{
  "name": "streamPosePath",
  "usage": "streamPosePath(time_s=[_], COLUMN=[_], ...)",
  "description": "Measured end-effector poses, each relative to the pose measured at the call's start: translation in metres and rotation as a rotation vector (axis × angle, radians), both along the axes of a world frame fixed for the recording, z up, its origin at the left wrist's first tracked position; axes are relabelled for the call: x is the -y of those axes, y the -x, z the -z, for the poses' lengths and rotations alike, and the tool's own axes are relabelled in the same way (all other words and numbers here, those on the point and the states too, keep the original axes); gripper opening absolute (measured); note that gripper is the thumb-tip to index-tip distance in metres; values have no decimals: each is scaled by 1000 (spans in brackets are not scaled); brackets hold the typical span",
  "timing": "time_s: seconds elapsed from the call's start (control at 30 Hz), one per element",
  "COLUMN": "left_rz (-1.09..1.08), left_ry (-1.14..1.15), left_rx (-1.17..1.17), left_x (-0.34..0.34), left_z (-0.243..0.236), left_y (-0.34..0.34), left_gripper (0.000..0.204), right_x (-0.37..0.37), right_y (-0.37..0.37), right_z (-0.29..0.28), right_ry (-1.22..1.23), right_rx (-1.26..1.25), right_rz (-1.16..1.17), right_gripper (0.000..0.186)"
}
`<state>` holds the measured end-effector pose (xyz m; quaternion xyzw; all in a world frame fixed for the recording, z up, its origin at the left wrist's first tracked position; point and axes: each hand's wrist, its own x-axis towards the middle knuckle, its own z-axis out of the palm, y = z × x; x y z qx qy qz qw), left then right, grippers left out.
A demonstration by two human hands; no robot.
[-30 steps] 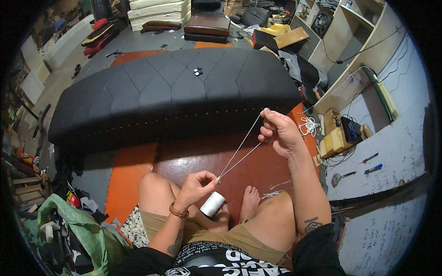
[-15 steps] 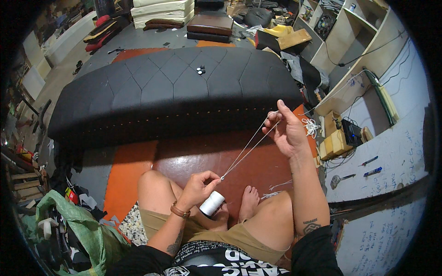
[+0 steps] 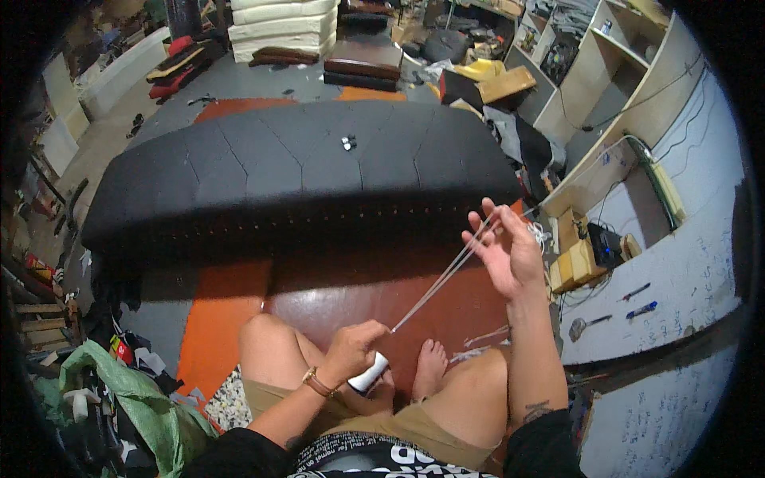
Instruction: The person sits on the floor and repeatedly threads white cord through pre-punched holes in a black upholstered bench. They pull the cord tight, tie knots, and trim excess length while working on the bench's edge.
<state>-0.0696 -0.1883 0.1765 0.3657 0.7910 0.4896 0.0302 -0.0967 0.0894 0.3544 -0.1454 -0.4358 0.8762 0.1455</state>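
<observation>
A white string (image 3: 437, 292) stretches in a narrow doubled loop between my hands. At its lower end, my left hand (image 3: 351, 350) pinches the string between thumb and fingertips, wrist strapped with a brown bracelet. My right hand (image 3: 511, 253) is raised up and to the right, palm partly toward me. The string runs around its fingers near the thumb, other fingers loosely spread. Just below my left hand, a white spool of thread (image 3: 368, 373) rests tilted by my foot, partly hidden. Beyond both hands lies a long black padded panel (image 3: 271, 159) with diamond seams and a row of tacks.
Small black and white buttons (image 3: 348, 143) lie on the panel. A bundle of white cord (image 3: 539, 233) sits behind my right hand. At left slumps a green sack (image 3: 119, 398); at right stand a wooden shelf (image 3: 586, 103) and a white board (image 3: 669, 295) with pens.
My right hand has come down slightly and its fingers have spread from a pinch. My left hand has turned and moved slightly lower, covering more of the spool. The string stays taut.
</observation>
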Motion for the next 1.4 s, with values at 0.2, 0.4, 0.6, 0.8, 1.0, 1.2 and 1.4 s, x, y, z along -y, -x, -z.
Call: streamPosePath(time_s=[0.2, 0.4, 0.6, 0.8, 1.0, 1.2, 1.4], left_rz=[44, 377, -397, -725, -816, -581, -178], left_ry=[-95, -33, -172, 331, 280, -414, -591], left_rx=[210, 519, -138, -196, -129, 460, 1199], left_x=[-26, -26, -53, -75, -81, -45, -22], left_z=[13, 25, -26, -43, -34, -12, -26], left_y=[23, 79, 259, 365, 385, 344, 143], left_gripper=[20, 25, 16, 39, 35, 22, 28], right_x=[27, 49, 56, 54, 44, 43, 70], right_y=[-28, -51, -64, -57, -53, -50, -48], right_z=[-14, -34, -17, -16, -5, 2, -6], right_ry=[-310, -1032, -1098, -1304, -1397, -1441, -1512], right_rx=[-241, -35, 143, 282, -32, 39, 171], right_rz=[-109, -182, -479, -702, -594, -515, -552], right_gripper=[18, 9, 13, 26, 23, 60, 72])
